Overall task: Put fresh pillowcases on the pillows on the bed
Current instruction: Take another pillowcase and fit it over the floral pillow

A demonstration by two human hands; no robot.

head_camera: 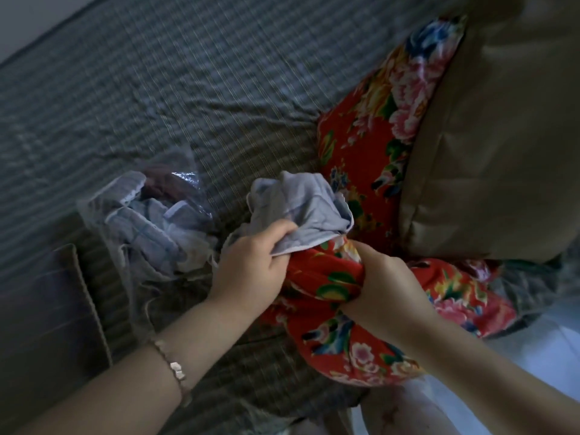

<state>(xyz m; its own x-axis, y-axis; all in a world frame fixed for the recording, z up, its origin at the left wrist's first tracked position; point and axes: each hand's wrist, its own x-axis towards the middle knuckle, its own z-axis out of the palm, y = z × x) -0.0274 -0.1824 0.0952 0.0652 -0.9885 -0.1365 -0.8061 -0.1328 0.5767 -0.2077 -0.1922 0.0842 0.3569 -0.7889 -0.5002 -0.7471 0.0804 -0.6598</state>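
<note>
The left hand [251, 262] grips a bunched pale blue pillowcase [301, 205] in curled fingers [281, 235]. The right hand [386, 284] clenches a corner of the red floral pillow [354, 146], which lies on the bed [157, 89]. At 2 o'clock a tan cushion [496, 136] overlaps the pillow. At 9 o'clock lies a clear plastic bag [141, 215] of blue fabric, with a cardboard box [47, 309] at 8 o'clock.

The bed [251, 120] wears a wrinkled grey striped sheet [125, 89] in dim light. A pale wall [25, 14] stands behind it. Light floor [539, 346] lies beside it.
</note>
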